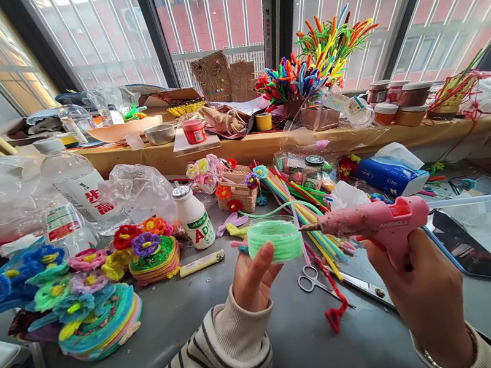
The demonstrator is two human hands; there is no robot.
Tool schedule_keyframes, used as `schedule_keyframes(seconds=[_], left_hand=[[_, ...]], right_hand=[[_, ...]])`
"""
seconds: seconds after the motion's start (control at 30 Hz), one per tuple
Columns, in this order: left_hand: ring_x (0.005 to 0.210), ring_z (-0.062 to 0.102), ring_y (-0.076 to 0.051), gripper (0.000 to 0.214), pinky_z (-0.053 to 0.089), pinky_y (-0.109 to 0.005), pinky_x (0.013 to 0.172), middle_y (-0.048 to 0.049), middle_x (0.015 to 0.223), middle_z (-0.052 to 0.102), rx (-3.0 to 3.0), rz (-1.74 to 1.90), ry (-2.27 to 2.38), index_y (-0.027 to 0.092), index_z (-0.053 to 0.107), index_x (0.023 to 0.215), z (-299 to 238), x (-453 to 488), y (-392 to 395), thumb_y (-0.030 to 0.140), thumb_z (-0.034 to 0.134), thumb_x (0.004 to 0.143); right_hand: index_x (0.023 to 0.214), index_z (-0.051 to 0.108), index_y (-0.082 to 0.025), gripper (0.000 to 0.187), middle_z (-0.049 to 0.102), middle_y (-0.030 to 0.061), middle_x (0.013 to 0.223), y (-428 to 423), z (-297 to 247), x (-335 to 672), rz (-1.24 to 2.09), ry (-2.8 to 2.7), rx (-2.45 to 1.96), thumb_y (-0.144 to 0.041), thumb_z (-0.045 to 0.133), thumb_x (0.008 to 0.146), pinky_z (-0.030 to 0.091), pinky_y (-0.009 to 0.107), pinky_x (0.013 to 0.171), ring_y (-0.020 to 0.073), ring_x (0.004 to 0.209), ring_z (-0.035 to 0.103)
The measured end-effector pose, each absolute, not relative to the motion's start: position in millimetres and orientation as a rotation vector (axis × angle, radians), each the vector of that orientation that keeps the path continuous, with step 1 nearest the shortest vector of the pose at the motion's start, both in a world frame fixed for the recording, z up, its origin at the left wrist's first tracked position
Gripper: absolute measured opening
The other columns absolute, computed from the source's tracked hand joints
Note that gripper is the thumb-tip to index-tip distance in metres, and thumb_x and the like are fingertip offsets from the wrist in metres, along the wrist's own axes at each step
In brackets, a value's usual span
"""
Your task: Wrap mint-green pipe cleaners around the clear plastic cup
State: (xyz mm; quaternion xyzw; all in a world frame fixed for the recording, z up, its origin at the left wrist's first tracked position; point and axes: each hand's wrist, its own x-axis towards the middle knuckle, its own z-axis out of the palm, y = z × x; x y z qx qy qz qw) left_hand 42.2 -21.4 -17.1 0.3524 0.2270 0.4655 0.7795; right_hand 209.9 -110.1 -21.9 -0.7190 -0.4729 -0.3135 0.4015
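Note:
My left hand (254,279) holds up a small clear round container (275,240) wrapped in pale green pipe cleaner, thumb in front and fingers beneath. From it a loose green strand curves back to the right. My right hand (423,292) grips a pink hot glue gun (375,222) by its handle. The gun's metal nozzle points left, at the container's right side; whether it touches I cannot tell. Below lie small scissors (311,279), a bent red pipe cleaner (334,303) and larger metal scissors (367,289) partly behind my right hand.
Pipe-cleaner flower pieces (99,322) stand at the left, near plastic bottles (82,185) and a white ADE bottle (193,217). A lighter (202,263) lies in front. Loose pipe cleaners (323,234) spread behind the glue gun. A phone (469,245) and tissue pack (388,174) are at right.

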Motion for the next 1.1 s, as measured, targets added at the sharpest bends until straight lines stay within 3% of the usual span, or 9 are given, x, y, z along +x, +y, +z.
schedule_keyframes(seconds=[1.1], left_hand=[[0.093,0.061,-0.016,0.032,0.049,-0.021,0.081,-0.0002,0.096,0.068,0.697,0.959,0.39,0.019,0.063,0.092,-15.7,40.1,-23.2,0.036,0.068,0.064]], right_hand=[[0.061,0.031,-0.021,0.031,0.031,-0.0076,0.048,-110.5,-21.9,212.1,-0.841,-1.194,-1.827,-0.042,0.047,0.078,0.027,0.021,0.038,0.0073,0.037,0.031]])
